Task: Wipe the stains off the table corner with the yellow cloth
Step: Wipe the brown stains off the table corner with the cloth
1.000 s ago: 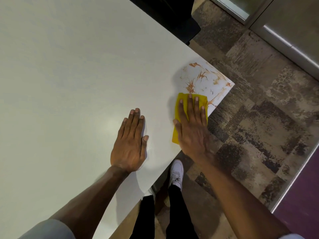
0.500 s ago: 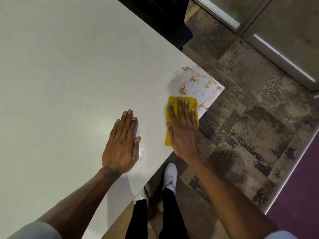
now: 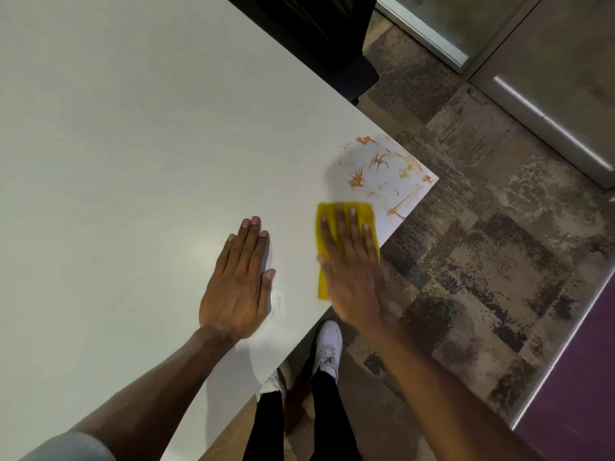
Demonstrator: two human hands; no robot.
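A folded yellow cloth [image 3: 322, 251] lies on the white table [image 3: 133, 128] near its right edge. My right hand [image 3: 352, 271] presses flat on the cloth, fingers spread and pointing toward the corner. Orange-brown stains [image 3: 379, 168] streak the table corner just beyond the cloth, with a longer smear [image 3: 404, 202] by the edge. A short gap separates the cloth's far edge from the nearest stains. My left hand [image 3: 239, 277] rests flat on the bare tabletop, left of the cloth, holding nothing.
A black chair [image 3: 319, 38] stands behind the table's far edge. Patterned carpet [image 3: 482, 261] lies right of the table. A glass partition with metal frame [image 3: 532, 94] runs at the upper right. My legs and white shoes [image 3: 327, 347] stand below the table edge.
My right hand and the cloth have slid slightly back from the stains, toward me along the edge. The left hand stays flat in place. The camera view has shifted.
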